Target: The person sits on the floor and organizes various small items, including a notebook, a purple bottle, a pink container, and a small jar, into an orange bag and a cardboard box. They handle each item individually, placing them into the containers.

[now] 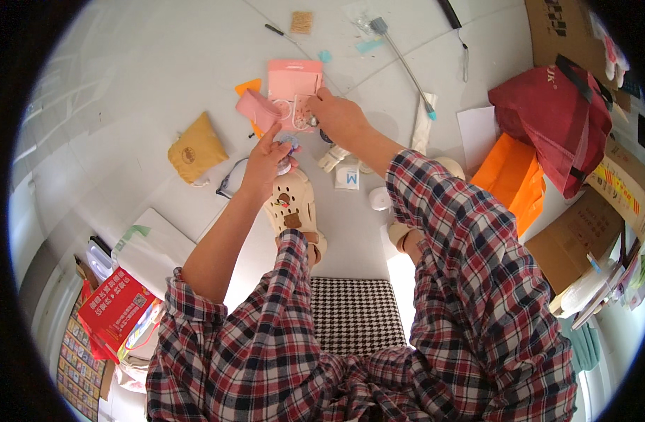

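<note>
My left hand (263, 166) is above my left shoe, its index finger stretched out. Its other fingers are closed round a small clear, bluish object (288, 146) whose kind I cannot tell. My right hand (342, 118) reaches in from the right with its fingers pinched together. Its fingertips are beside a pink speckled item with a white loop (300, 111), and a small shiny bit shows below them. What the pinch holds is hidden. Near both hands lie a pink rolled band (256, 107), an orange piece (246, 87) and a flat pink package (294, 79).
A mustard pouch (197, 149) lies left on the tiled floor. A small white box (347, 176) and round white case (380, 199) sit between my cream shoes (292, 200). Rightward are a long-handled grey tool (405, 65), an orange bag (509, 176), a dark red bag (547, 116) and cardboard boxes (579, 235).
</note>
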### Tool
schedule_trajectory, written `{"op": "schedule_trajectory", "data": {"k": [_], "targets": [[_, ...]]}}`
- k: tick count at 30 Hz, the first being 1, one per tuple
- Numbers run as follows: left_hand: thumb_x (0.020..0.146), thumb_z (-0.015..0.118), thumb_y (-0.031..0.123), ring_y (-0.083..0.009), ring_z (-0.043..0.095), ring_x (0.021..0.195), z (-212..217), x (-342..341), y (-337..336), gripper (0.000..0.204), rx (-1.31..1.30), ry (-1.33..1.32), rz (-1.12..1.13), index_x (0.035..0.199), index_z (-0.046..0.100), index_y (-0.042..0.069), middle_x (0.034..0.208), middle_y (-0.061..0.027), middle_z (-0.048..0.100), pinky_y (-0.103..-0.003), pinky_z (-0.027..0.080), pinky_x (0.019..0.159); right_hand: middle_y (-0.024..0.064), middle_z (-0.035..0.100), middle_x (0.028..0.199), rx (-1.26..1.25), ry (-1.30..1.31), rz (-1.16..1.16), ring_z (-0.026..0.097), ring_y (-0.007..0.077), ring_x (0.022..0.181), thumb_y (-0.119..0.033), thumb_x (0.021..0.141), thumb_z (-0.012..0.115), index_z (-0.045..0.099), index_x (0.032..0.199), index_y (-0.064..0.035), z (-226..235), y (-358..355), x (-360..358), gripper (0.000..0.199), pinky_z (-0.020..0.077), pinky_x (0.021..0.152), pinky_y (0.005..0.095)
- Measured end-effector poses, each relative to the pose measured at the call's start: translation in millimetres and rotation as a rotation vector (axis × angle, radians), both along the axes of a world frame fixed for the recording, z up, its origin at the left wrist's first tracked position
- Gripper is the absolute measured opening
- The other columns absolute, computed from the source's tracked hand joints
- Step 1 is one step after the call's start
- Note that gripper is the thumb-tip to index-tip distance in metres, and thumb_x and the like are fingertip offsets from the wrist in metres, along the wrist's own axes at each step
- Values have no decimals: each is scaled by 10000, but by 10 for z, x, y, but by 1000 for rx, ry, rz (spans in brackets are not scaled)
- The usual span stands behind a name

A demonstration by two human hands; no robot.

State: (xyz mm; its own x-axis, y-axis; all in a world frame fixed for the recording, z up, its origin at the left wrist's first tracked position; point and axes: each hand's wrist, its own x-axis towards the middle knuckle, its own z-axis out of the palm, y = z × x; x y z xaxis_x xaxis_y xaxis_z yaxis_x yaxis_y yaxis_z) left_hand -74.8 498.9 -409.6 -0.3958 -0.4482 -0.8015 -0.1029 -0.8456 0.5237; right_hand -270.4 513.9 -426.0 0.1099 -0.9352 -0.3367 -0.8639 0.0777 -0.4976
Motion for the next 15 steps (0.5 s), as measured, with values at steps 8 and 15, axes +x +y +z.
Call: {"op": "schedule_trajectory", "data": {"k": [8,15], "targets": [[905,524,141,-132,588,762,-7,-72,17,237,102,102,-46,1125,508,54,947,-73,615,-262,490,668,111,625,806,188,-274,-482,605,253,756,-76,706,676,591,919,-44,136,183,-327,232,481,668,343],[909,515,126,-135,585,775,-138,-293,-24,246,18,113,-182,1139,488,44,957,-71,615,-270,490,673,115,648,844,52,-278,-595,607,228,744,-171,736,704,633,972,-59,-15,353,-934,271,481,669,327]]}}
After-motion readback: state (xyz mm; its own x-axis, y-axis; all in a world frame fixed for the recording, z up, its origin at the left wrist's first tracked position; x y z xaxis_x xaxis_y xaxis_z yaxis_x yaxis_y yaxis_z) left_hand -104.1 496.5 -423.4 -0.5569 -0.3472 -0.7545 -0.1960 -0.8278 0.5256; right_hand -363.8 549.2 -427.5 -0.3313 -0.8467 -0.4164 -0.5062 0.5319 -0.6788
